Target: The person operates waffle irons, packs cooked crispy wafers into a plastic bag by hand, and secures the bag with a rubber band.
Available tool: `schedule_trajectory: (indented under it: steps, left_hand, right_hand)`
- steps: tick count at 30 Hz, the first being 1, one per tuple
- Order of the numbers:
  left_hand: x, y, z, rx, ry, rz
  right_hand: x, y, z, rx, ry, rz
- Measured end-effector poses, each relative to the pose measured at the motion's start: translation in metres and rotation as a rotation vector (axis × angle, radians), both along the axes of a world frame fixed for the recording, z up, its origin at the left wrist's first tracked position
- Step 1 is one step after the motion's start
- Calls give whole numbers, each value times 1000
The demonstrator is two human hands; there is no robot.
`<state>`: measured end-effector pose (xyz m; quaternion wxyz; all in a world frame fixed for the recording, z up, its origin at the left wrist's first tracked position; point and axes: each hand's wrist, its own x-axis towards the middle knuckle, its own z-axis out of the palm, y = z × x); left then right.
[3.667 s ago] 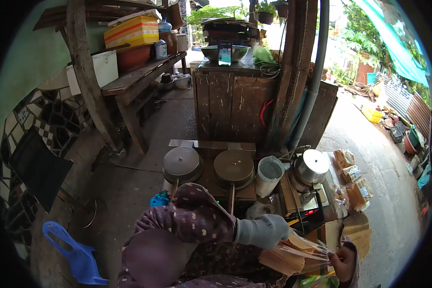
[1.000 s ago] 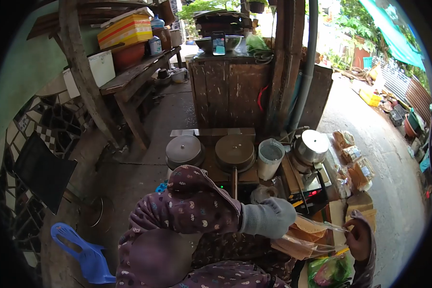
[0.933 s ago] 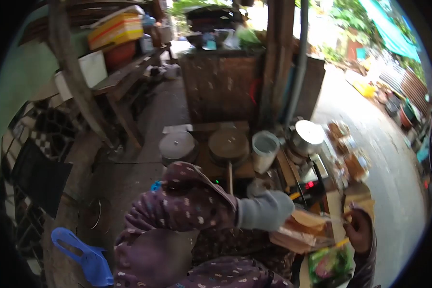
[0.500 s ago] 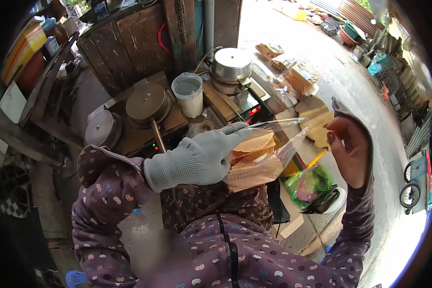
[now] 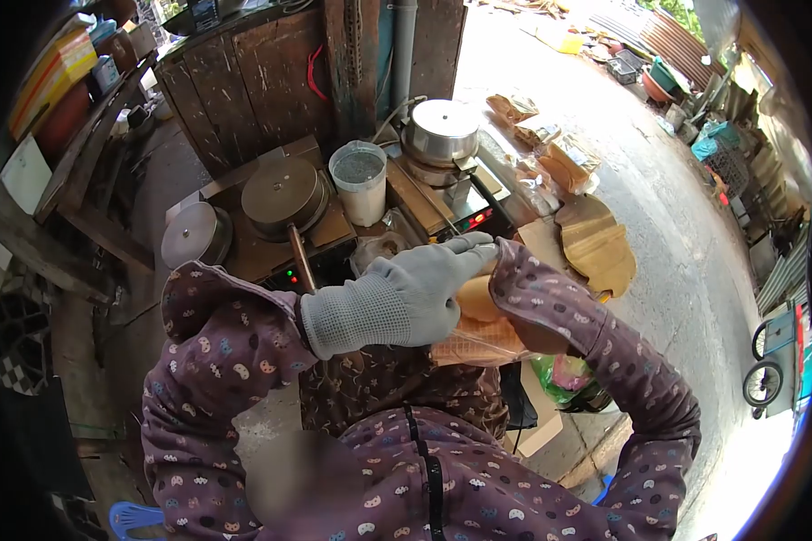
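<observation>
A grey knitted glove covers my left hand, which stretches over the work area with its fingers pointing right. It is closed on the top of a clear plastic bag holding thin, round, tan wafers. My right hand is at the right side of the bag. The patterned sleeve cuff hides nearly all of it, so its fingers cannot be made out. Both hands are close together at the bag's upper edge, above my lap.
Ahead are a round brown iron with a long handle, a silver round iron, a white bucket and a silver pot-like iron. A folded brown sheet and a green bag lie to the right.
My right hand has moved left from the bag's outstretched end to beside my left hand, its sleeve now covering it. The stretched plastic is drawn in, and my left hand shifted slightly right.
</observation>
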<state>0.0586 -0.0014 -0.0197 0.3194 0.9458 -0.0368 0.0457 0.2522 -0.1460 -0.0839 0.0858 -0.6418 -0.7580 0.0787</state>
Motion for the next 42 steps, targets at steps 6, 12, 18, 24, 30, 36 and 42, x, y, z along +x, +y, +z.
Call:
schedule_trajectory:
  steps: [6, 12, 18, 24, 30, 36, 42]
  left_hand:
    - [6, -1, -7, -8, -6, -23]
    - [12, 0, -4, -31, 65, -20]
    - [16, -5, -10, -63, -53, -72]
    - [15, -8, -5, -85, -19, -77]
    - [18, -4, -16, -119, -25, -61]
    - [15, -1, -5, -171, 102, -80]
    - [10, -4, -1, -117, 100, -52]
  right_hand:
    - [-6, -19, -20, 94, 530, -157]
    - [-14, -21, -34, 146, 912, -307]
    - [-23, -21, -13, 257, 151, -156]
    - [-20, -14, -10, 297, 20, -99]
    - [-23, -16, -18, 278, 14, -128]
    - [-21, -20, -17, 258, 11, -154]
    - [-22, -27, -20, 252, 8, -177]
